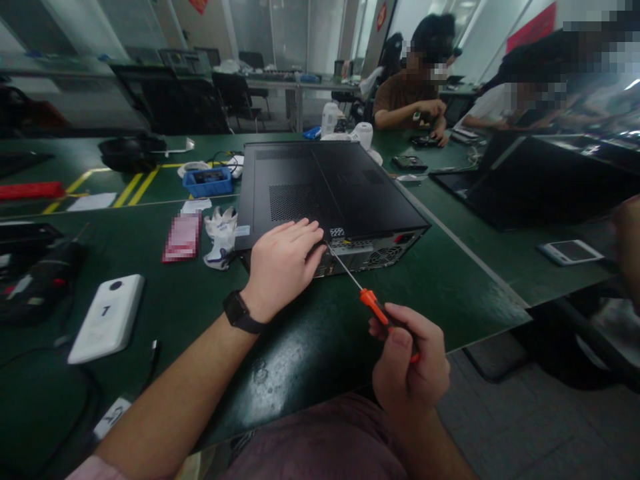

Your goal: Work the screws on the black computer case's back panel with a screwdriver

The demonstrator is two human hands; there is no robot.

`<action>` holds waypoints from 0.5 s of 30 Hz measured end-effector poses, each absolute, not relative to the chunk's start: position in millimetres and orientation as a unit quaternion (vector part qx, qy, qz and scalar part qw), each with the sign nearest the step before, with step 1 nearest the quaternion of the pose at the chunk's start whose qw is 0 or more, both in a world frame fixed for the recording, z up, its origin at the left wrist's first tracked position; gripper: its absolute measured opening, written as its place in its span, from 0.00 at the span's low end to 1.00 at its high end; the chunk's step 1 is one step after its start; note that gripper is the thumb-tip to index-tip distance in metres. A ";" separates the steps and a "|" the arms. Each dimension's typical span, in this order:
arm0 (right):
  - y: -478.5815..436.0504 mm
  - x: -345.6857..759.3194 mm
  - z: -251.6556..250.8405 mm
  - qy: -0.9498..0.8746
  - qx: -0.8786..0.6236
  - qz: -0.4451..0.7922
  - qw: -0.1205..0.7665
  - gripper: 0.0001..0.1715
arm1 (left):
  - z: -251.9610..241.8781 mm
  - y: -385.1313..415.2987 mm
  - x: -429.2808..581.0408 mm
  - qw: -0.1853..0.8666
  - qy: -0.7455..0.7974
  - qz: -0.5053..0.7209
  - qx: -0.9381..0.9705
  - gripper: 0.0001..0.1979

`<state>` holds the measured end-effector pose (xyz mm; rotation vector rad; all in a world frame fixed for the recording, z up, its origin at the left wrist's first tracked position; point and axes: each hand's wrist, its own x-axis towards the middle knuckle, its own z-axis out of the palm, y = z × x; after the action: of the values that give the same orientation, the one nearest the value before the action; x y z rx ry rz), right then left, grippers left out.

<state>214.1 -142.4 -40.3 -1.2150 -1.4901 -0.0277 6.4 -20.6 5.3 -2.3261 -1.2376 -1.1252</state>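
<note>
A black computer tower (pixel 350 193) lies flat on the green table, its rear panel with fan grille and power socket facing me. My left hand (pixel 287 260) rests on its near edge, fingers stretched over the top cover. The thumb points down toward the rear panel. In my right hand (pixel 413 357) is an orange-and-black screwdriver (pixel 375 305), gripped by the handle. Its thin metal shaft slants up to the left and the tip reaches the rear panel's upper edge beside my left thumb. Whatever is at the tip is too small to make out.
Left of the tower are white work gloves (pixel 220 238), a pink packet (pixel 183 237) and a blue bin (pixel 207 181). A white power bank (pixel 107 319) lies nearer me. At right are a phone (pixel 571 252) and a large black panel (pixel 530 180). A co-worker (pixel 413 100) sits across.
</note>
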 end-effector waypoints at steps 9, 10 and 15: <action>-138.6 209.3 -29.8 -0.656 -0.473 -0.017 0.588 0.19 | 4.0 -20.9 6.6 0.128 -0.434 -0.388 -0.803 0.10; -138.5 209.2 -30.5 -0.651 -0.481 -0.018 0.587 0.18 | 4.2 -20.9 6.6 0.130 -0.433 -0.389 -0.803 0.10; -139.8 212.6 -38.8 -0.628 -0.514 -0.024 0.585 0.15 | 5.2 -21.2 6.5 0.131 -0.434 -0.387 -0.803 0.10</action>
<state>212.6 -139.8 -38.8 -1.1982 -1.4640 -0.0571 6.5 -21.2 5.2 -2.3304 -1.2603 -1.1243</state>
